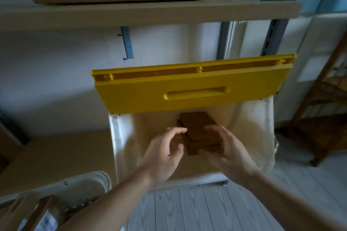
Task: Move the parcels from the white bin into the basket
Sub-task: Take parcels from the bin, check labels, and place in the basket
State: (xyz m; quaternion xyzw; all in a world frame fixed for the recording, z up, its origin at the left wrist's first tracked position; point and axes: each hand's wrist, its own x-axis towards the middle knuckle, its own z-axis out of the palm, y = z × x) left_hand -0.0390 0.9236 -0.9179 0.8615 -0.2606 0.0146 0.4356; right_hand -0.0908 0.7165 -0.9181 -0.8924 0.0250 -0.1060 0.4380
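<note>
Only the head view here, looking down into the white bin (120,137), which has its yellow lid (187,88) flipped up and leaning back toward the wall. That keeps the mouth open from the front, but the lid's lower edge hangs over the back part of the opening, so I'd say the free way out is up and toward the person, not straight up at the back.

Inside sit the parcels (195,122): flat brown boxes piled a bit crooked, top one skewed against the ones below. The left hand (163,154) is at the left side of the pile, fingers loosely curved with the tips near or at the top box's edge; too blurry to say if they touch. The right hand (225,148) is over the right front corner of the pile, fingers spread and bent, and I can't tell if it's actually holding anything yet. Looks to me like a two-sided reach to clamp the pile between both palms, which makes sense since the boxes would slide apart otherwise.

The basket (90,184) is at lower left, just beside the bin, with what looks like something already in it. The bin's left wall stands between, so the load has to clear that rim first.
</note>
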